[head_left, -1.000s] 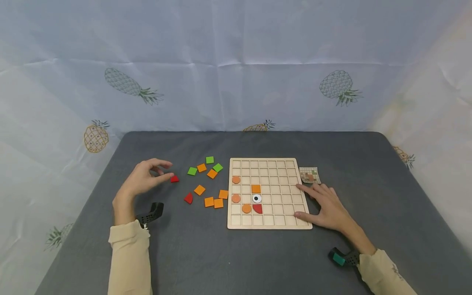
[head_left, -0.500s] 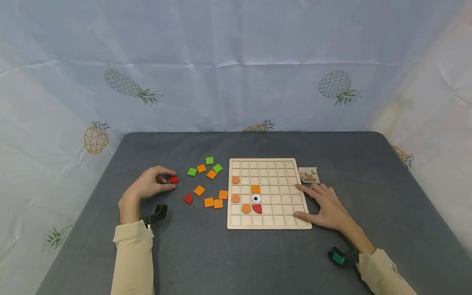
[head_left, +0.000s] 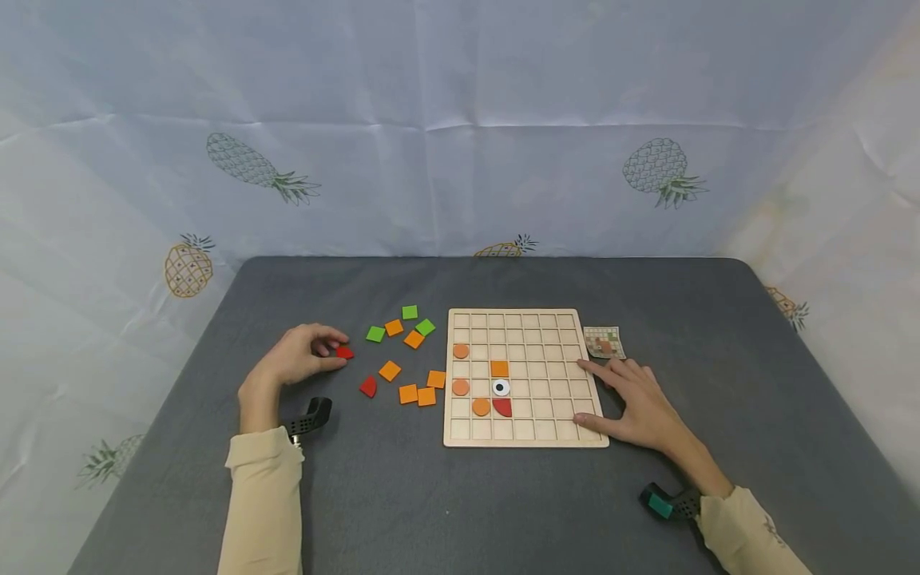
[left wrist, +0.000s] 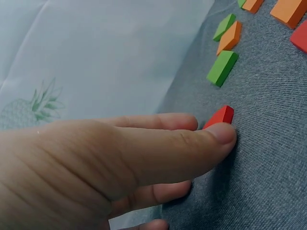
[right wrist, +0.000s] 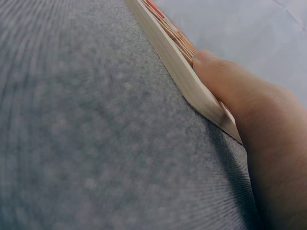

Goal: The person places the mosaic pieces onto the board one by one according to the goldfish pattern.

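My left hand (head_left: 296, 356) is at the left of the table, thumb and fingers about a small red tile (head_left: 345, 352), which it pinches low at the tabletop. In the left wrist view the thumb hides part of this red tile (left wrist: 221, 116). My right hand (head_left: 640, 406) rests on the right edge of a wooden grid board (head_left: 546, 348), thumb and index finger spread. On the board lie several orange discs (head_left: 481, 407), an orange square (head_left: 499, 369), a white eye disc (head_left: 501, 387) and a red quarter-round tile (head_left: 502, 407).
Between left hand and board lie several orange square tiles (head_left: 408, 393), several green ones (head_left: 375, 335) and another red quarter-round tile (head_left: 368, 386). A small printed picture card (head_left: 604, 342) sits just right of the board. A pineapple-print cloth (head_left: 460, 160) hangs behind the table.
My left hand has moved right and its thumb and fingers have closed in on the red tile, which has turned and shifted slightly right. The right hand and board have stayed put.
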`<state>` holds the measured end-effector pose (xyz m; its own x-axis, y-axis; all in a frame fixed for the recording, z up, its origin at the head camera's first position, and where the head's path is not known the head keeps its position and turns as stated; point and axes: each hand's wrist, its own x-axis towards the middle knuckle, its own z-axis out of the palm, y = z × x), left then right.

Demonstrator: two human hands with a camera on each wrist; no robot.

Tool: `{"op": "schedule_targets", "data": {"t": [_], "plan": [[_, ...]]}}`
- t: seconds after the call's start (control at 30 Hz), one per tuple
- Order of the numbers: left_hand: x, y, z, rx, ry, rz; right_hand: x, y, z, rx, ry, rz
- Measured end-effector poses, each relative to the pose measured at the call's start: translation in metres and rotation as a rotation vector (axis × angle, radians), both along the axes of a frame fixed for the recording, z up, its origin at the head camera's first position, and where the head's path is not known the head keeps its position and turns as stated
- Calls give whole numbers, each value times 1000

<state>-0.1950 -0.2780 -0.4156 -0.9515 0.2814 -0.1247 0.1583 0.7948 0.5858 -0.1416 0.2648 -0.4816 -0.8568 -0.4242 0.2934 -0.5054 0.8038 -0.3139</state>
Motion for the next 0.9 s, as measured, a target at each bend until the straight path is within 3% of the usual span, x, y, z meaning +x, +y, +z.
{"op": "schedule_targets", "data": {"t": [0.3, 0.9], "plan": [[-4, 10, -3, -4, -53, 23, 0, -1, 0, -5, 19, 3], [-6, 18, -2, 7, -91, -8, 1, 0, 1, -11, -2, 0]]}}
